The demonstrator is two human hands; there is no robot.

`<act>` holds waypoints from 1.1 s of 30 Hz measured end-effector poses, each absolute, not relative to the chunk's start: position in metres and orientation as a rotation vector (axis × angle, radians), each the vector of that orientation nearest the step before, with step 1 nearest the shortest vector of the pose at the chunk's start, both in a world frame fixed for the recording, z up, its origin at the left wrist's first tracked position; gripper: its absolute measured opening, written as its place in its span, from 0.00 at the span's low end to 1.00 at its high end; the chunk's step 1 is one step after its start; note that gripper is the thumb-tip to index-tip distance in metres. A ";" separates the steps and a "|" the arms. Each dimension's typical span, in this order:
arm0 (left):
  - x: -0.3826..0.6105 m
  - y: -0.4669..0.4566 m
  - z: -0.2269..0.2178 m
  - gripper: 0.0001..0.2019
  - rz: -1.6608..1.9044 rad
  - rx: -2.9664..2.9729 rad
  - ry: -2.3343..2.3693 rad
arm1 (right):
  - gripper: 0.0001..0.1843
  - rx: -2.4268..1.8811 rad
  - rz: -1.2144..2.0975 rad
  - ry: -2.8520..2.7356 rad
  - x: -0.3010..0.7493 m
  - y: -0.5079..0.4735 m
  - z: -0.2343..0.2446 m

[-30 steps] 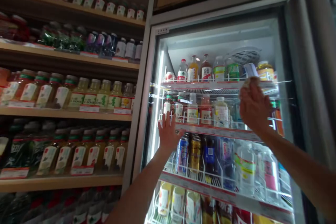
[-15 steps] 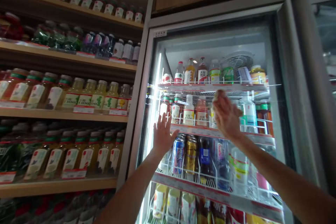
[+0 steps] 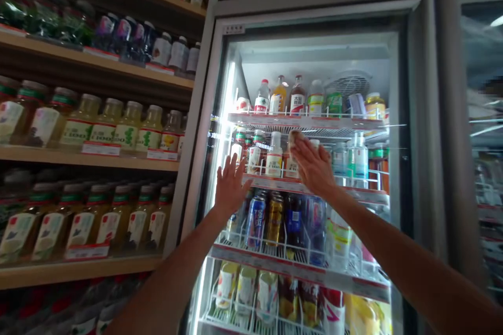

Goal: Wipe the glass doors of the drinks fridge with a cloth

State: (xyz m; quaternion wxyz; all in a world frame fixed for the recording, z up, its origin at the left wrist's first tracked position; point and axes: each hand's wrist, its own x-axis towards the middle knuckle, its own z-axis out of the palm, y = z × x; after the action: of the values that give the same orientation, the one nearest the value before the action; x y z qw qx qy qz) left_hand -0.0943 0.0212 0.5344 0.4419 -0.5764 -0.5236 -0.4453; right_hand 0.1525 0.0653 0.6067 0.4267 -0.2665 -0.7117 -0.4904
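My left hand [image 3: 231, 188] is open with its fingers spread, laid on or just before the glass of the fridge door [image 3: 314, 44], near the door's left side. My right hand [image 3: 314, 165] presses a crumpled, pale brownish cloth [image 3: 295, 137] toward the same glass, at the height of the second shelf. Most of the cloth is hidden under the fingers. Behind the glass, a white-capped juice bottle [image 3: 274, 159] stands between the two hands, and a blue can [image 3: 256, 220] and a gold can [image 3: 274, 222] show lower down.
Wooden shelves [image 3: 94, 157] with rows of bottled drinks fill the left side, next to the metal door frame [image 3: 198, 115]. A thick grey upright [image 3: 451, 131] stands right of the door, with another glass door [image 3: 487, 131] beyond it. Wire racks [image 3: 330, 293] hold drinks inside the fridge.
My right hand has swept the cloth leftward across the glass, closer to my left hand. My left hand keeps its spread pose near the door's left side. The view has shifted slightly.
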 end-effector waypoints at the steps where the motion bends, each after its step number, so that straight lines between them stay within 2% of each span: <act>1: -0.095 0.023 0.535 0.28 -1.105 -1.435 -1.290 | 0.27 -0.744 -1.170 -1.665 0.148 0.065 0.607; 3: -0.097 0.027 0.535 0.29 -1.098 -1.447 -1.275 | 0.26 -0.825 -1.102 -1.517 0.137 0.064 0.607; 9: -0.101 0.032 0.534 0.29 -1.098 -1.438 -1.253 | 0.26 -0.618 -1.320 -1.773 0.141 0.067 0.605; 14: -0.097 0.030 0.534 0.29 -1.054 -1.446 -1.287 | 0.28 -0.761 -1.064 -1.277 0.169 0.078 0.629; 21: -0.102 0.029 0.535 0.28 -1.078 -1.417 -1.237 | 0.29 -0.565 -1.347 -1.832 0.129 0.069 0.600; 26: -0.106 0.028 0.541 0.27 -1.134 -1.420 -1.193 | 0.29 -0.763 -1.174 -1.436 0.156 0.071 0.613; 31: -0.082 0.031 0.547 0.29 -1.132 -1.467 -1.154 | 0.28 -0.664 -1.267 -1.625 0.165 0.070 0.603; 33: -0.074 0.034 0.546 0.30 -1.140 -1.485 -1.162 | 0.30 -0.703 -1.202 -1.513 0.182 0.071 0.600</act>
State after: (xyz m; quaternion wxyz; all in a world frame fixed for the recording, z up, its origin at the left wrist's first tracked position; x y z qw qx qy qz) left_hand -0.0739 0.0338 0.5463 0.4521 -0.6012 -0.4704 -0.4614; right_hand 0.1820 0.0710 0.6002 0.5164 -0.2927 -0.6301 -0.5005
